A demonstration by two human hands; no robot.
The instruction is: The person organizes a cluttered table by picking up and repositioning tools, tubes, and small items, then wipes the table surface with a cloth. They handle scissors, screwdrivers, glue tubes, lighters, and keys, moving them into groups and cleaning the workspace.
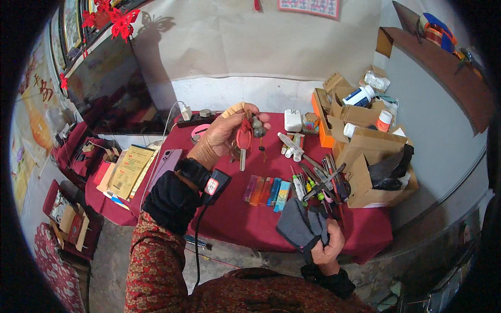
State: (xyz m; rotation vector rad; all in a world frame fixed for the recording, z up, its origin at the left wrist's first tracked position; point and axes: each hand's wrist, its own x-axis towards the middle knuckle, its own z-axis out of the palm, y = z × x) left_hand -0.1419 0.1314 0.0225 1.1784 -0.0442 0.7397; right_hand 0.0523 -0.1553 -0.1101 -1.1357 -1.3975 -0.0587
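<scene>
Raised over the red tablecloth (219, 219), my left hand (231, 127) grips a bunch of keys (242, 158) with a red cord, grey beads and a dangling charm. Tan tape wraps one of its fingers. My right hand (328, 244) pinches a dark grey cloth (297, 225) near the front edge of the table. Beyond the cloth lies a row of coloured lighters (266, 191), side by side. Scissors, pens and other tools lie in a heap (321, 182) to their right. White tubes (291, 146) lie behind that heap.
Open cardboard boxes (360, 156) with bottles stand at the right. A white charger (292, 120) and a small jar (310, 122) stand at the back. A power strip (195, 120), a purple phone (166, 164) and papers (131, 172) lie left. A television (113, 86) stands behind them.
</scene>
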